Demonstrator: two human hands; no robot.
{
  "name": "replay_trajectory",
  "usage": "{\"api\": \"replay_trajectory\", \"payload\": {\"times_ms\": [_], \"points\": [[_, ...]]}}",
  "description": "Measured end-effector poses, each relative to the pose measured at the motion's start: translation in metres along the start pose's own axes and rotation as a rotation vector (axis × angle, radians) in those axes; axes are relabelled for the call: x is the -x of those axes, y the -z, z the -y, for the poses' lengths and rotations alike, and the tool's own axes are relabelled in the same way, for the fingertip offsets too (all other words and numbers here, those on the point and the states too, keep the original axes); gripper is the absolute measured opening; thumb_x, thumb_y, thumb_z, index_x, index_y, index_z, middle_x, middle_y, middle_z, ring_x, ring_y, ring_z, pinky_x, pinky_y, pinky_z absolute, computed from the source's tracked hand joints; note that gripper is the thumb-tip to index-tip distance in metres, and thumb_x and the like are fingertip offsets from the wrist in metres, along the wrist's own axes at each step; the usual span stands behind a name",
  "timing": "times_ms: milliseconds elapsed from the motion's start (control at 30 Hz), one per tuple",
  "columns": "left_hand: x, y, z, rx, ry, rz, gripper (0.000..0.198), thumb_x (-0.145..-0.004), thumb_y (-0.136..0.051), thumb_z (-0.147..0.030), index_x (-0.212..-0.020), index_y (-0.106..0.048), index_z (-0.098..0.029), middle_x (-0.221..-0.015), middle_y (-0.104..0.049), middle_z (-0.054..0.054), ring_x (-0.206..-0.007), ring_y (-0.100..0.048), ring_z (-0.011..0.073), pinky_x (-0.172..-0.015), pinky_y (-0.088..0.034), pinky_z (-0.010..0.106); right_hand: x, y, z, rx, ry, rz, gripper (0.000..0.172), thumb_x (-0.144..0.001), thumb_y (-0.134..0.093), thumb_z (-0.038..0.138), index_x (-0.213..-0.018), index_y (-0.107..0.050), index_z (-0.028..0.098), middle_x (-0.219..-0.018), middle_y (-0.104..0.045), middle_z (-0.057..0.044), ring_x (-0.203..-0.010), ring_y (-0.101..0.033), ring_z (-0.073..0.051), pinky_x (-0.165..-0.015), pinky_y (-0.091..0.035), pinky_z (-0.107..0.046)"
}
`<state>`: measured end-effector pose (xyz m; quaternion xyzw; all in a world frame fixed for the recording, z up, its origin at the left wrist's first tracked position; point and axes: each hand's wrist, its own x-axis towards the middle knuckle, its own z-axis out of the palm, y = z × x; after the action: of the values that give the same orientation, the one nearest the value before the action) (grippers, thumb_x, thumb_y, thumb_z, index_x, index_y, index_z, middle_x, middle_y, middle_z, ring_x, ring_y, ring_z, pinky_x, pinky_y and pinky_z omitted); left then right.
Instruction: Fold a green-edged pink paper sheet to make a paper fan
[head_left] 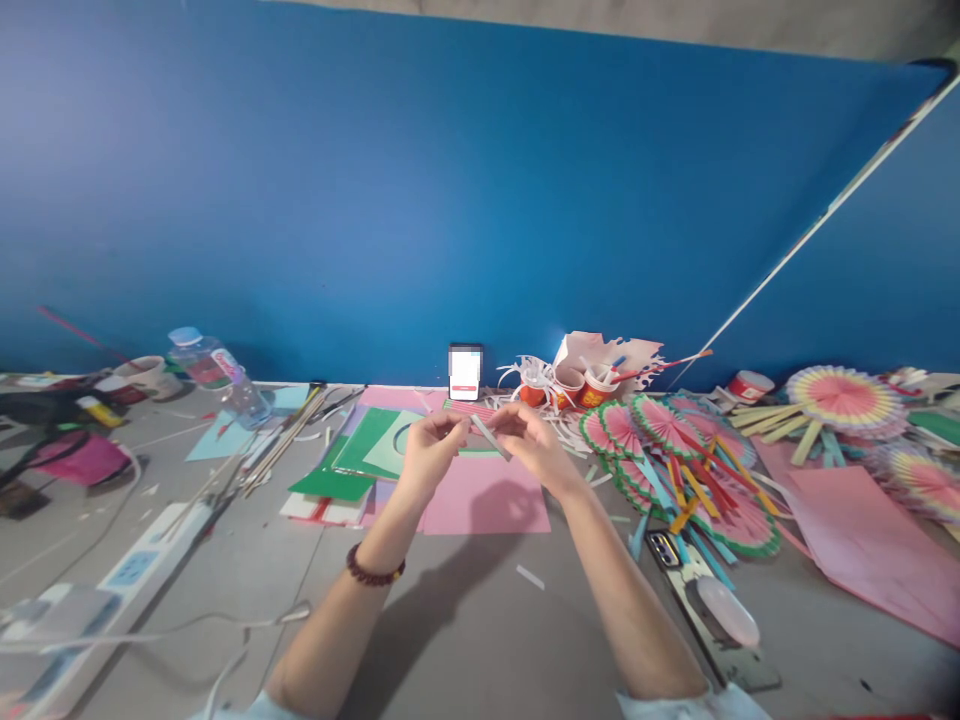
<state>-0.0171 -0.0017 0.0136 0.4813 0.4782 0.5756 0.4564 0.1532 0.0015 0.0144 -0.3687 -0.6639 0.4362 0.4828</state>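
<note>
Above the middle of the desk, a narrow pale strip [490,438], which looks like paper, slants between my two hands. My left hand [433,450] has its fingers pinched at the upper left end of the strip. With thumb and bent fingers, my right hand [534,448] grips the lower right end. Below the hands lies a sheet of pink paper [487,500]. Green paper sheets [337,483] are stacked left of my left hand. A phone [466,373] with a lit screen stands upright behind the hands.
Pleated paper fans [675,425] and coloured strips pile up on the right, near a second phone [690,590] with a white mouse-like object [727,612]. Paper cups [596,387] stand by the blue wall [450,200]. A plastic bottle [217,375] and a power strip [131,570] are left.
</note>
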Motion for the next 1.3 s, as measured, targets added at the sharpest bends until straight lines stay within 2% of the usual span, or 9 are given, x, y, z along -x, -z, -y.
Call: {"api": "replay_trajectory", "payload": {"times_ms": [133,267,500,833,1100,1300], "points": [[0.002,-0.003,0.003,-0.018,-0.042,0.001,0.018,-0.066,-0.072,-0.035,-0.064,-0.071,-0.017,-0.058,-0.064,0.001,-0.05,-0.05,0.0108,-0.047,-0.035,0.022,0.005,-0.008,0.006,0.308,0.317,-0.181,0.012,-0.086,-0.055,0.021,-0.091,-0.066,0.023,-0.092,-0.069,-0.005,-0.087,-0.063,-0.019,-0.083,-0.05,-0.034],[0.007,-0.006,0.002,-0.058,-0.095,0.023,0.017,-0.069,-0.071,-0.034,-0.066,-0.072,-0.018,-0.065,-0.068,0.003,-0.054,-0.053,0.0124,-0.05,-0.039,0.023,0.008,-0.015,0.006,0.464,0.432,-0.27,0.016,-0.09,-0.054,0.021,-0.092,-0.07,0.026,-0.092,-0.073,-0.005,-0.088,-0.066,-0.02,-0.084,-0.051,-0.036],[0.014,-0.011,-0.003,-0.148,-0.231,0.026,0.015,-0.075,-0.068,-0.031,-0.068,-0.072,-0.019,-0.07,-0.07,0.005,-0.064,-0.06,0.0165,-0.056,-0.044,0.024,0.008,-0.018,0.001,0.61,0.459,-0.31,0.02,-0.091,-0.051,0.019,-0.091,-0.071,0.025,-0.087,-0.073,-0.006,-0.084,-0.066,-0.021,-0.081,-0.052,-0.036],[0.017,-0.012,0.001,-0.368,-0.452,0.022,0.015,-0.084,-0.058,-0.022,-0.074,-0.07,-0.019,-0.075,-0.067,0.003,-0.061,-0.056,0.0121,-0.053,-0.042,0.022,0.007,-0.019,-0.001,0.632,0.527,-0.379,0.018,-0.087,-0.056,0.013,-0.084,-0.071,0.023,-0.082,-0.07,-0.005,-0.08,-0.064,-0.019,-0.077,-0.052,-0.034],[0.018,-0.016,0.005,-0.368,-0.483,-0.006,0.014,-0.083,-0.06,-0.022,-0.074,-0.07,-0.019,-0.071,-0.065,0.002,-0.06,-0.055,0.0118,-0.052,-0.042,0.022,0.007,-0.023,-0.001,0.565,0.47,-0.431,0.018,-0.084,-0.055,0.013,-0.08,-0.07,0.022,-0.081,-0.072,-0.005,-0.077,-0.066,-0.019,-0.073,-0.055,-0.032],[0.018,-0.018,0.007,-0.338,-0.464,-0.03,0.013,-0.081,-0.061,-0.021,-0.073,-0.071,-0.02,-0.071,-0.065,0.002,-0.06,-0.055,0.0121,-0.052,-0.042,0.022,0.006,-0.023,0.0,0.438,0.329,-0.429,0.014,-0.081,-0.056,0.017,-0.077,-0.069,0.021,-0.077,-0.072,-0.003,-0.062,-0.061,-0.014,-0.061,-0.051,-0.027]]}}
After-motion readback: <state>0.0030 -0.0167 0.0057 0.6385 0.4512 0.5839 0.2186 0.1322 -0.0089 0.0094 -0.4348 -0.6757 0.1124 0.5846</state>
